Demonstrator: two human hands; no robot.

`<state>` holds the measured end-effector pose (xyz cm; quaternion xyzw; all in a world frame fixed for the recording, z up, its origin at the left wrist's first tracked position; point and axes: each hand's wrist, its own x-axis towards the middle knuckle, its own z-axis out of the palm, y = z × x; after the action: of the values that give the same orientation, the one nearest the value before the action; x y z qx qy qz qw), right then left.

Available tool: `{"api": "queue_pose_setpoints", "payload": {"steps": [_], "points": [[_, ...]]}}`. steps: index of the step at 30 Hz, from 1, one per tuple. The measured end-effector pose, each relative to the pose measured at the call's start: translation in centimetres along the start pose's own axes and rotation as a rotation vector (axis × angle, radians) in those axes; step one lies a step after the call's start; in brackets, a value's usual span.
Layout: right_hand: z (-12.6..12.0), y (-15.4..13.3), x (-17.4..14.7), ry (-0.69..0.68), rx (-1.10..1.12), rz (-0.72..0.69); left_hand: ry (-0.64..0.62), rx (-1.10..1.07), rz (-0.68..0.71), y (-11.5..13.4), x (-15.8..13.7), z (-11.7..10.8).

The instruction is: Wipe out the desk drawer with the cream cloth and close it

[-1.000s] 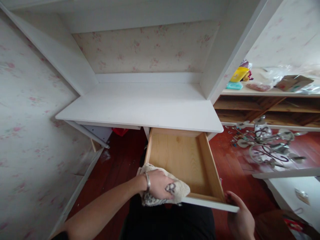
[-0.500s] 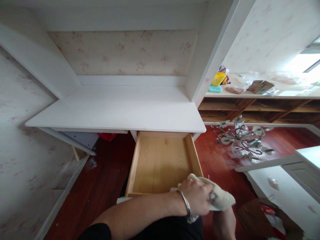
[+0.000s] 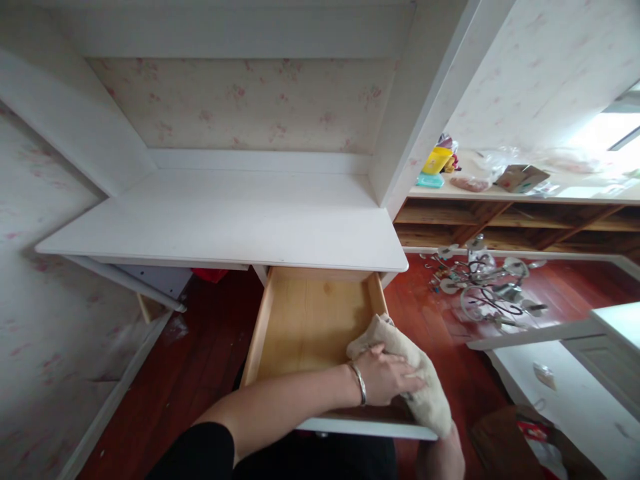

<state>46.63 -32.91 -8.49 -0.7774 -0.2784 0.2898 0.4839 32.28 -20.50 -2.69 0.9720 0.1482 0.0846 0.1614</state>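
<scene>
A pale cream cloth [image 3: 425, 380] lies bunched over the right side and front right corner of a pulled-out wooden drawer [image 3: 305, 320]. My left hand [image 3: 385, 377], with a silver bangle at the wrist, presses on the cloth inside the drawer, its fingers bent over the fabric. At the front right corner is my right hand [image 3: 443, 457], mostly below the cloth's lower end; its fingers are hidden. The drawer's white front edge [image 3: 370, 427] runs close to my body.
Above the drawer is a white desk [image 3: 240, 213] with a hutch. A chandelier [image 3: 490, 280] lies on the red wooden floor [image 3: 415, 300] to the right. Beyond it runs a low shelf unit [image 3: 530, 217]. A brown bag [image 3: 500, 440] and white furniture [image 3: 560, 387] stand at the lower right.
My left hand and the cloth have moved from over the drawer's front corner into its right side. The cloth has spread out. My right hand has shifted slightly down and left.
</scene>
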Motion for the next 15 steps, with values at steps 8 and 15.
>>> {"api": "queue_pose_setpoints", "payload": {"steps": [8, 15], "points": [[0.4, 0.6, 0.4, 0.024, 0.092, -0.005, 0.066, 0.122, -0.295, -9.3, 4.7, -2.6], [0.1, 2.5, 0.8, 0.001, -0.015, -0.032, -0.065, 0.02, -0.291, -11.5, 6.8, -4.0]]}}
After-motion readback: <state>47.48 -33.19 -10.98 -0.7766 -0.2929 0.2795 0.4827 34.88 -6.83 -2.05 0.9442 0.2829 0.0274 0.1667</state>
